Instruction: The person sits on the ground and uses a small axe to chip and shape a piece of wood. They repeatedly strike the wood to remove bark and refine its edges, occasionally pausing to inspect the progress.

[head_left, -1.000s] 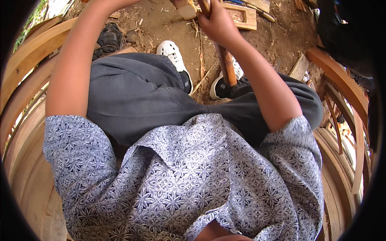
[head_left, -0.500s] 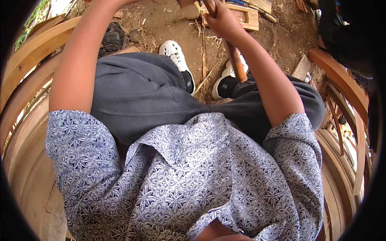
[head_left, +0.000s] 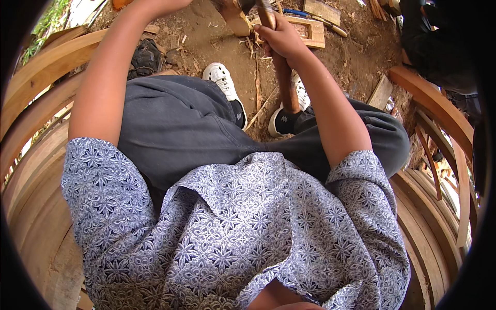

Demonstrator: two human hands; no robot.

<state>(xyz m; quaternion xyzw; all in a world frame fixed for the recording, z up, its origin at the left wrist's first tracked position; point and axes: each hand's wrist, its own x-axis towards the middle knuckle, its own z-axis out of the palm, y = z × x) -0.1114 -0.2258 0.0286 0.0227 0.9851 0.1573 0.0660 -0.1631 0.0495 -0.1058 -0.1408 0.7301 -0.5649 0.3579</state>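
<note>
My right hand (head_left: 285, 40) is wrapped round the brown wooden handle of a long-handled tool (head_left: 284, 85). The handle's lower end hangs over my right shoe, and its top runs out of the picture, so the head cannot be made out clearly. Just left of the tool's upper part, a block of wood (head_left: 236, 21) shows a pale, freshly cut end. At the top edge is my left hand (head_left: 168, 4), cut off by the frame. Its fingers are mostly out of sight, to the left of the block.
A pale wooden piece with a rectangular recess (head_left: 316, 34) lies beyond my right hand, near a blue-handled tool (head_left: 295, 12) and a chisel-like tool (head_left: 338, 31). Wood shavings litter the dirt. Curved timbers (head_left: 31, 72) flank both sides. A dark-clothed person (head_left: 439, 51) is at the right.
The tool's handle has swung to a more upright angle, its lower end moving left. My right hand has shifted slightly down, and more of the wood block shows.
</note>
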